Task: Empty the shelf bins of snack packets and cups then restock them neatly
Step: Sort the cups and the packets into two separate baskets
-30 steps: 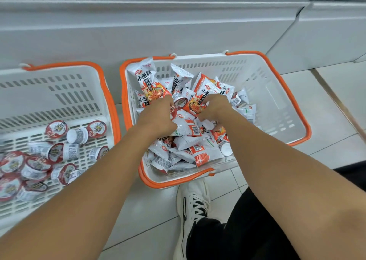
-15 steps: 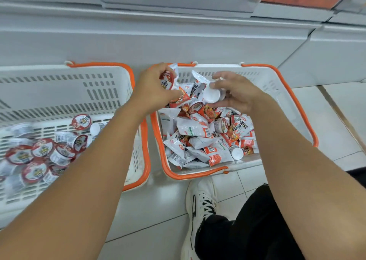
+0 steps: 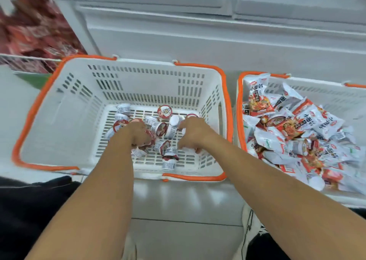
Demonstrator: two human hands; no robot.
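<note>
- Moved both hands out of the packet basket (image 3: 240, 109) and down into the cup basket (image 3: 122, 75) since half a second before; view swung left with them.
- Reached the left hand (image 3: 138, 134) among the cups (image 3: 158, 129) on the basket floor, fingers curled downward around a red-lidded cup; grip partly hidden beneath the knuckles.
- Lowered the right hand (image 3: 193, 134) just beside it, fingers bent and tips down among the cups; could not tell whether anything was actually gripped.
- Kept the two hands apart, with several cups lying between them, some on their sides, one lid-up near the back.
- Left the snack packets (image 3: 293, 125) heaped in the packet basket on the right, a few cups mixed in.
- Stood both baskets side by side on the pale floor (image 3: 184, 200), against white shelving (image 3: 198, 32).
</note>
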